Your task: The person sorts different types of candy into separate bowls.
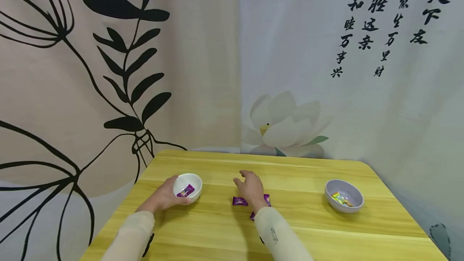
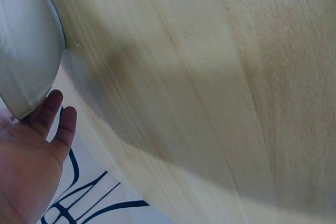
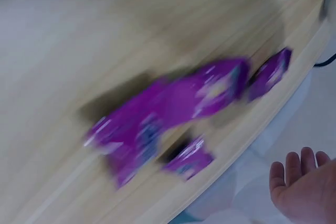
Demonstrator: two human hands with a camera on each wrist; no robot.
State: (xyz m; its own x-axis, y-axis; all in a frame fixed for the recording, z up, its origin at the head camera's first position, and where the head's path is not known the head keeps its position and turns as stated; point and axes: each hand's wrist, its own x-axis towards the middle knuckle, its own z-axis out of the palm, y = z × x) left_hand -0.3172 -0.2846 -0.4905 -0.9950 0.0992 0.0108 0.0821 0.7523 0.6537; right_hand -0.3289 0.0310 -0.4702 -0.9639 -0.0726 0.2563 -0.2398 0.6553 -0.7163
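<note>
Table (image 1: 203, 237): grey bowl (image 1: 353, 192), right, holds yellow sweets (image 1: 340, 199); white bowl (image 1: 192, 180), left, gripped by left hand (image 1: 169, 195). Right hand (image 1: 251, 188) empty, fingers loose, above table. Apparently partway: one purple sweet (image 1: 186, 191) in white bowl; several loose purple sweets (image 1: 239, 201) left, partly covered, count unclear; right wrist view blurred.

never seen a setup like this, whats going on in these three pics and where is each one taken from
There's no robot, just a person's bare hands. The widest picture comes from a camera on the head; the others come from one camera on each wrist. The left hand holds a white bowl with a purple wrapper inside. The right hand, with nothing visible in it, is above the wooden table, near loose purple packets. Farther right sits a greyish bowl containing yellowish packets.
</note>
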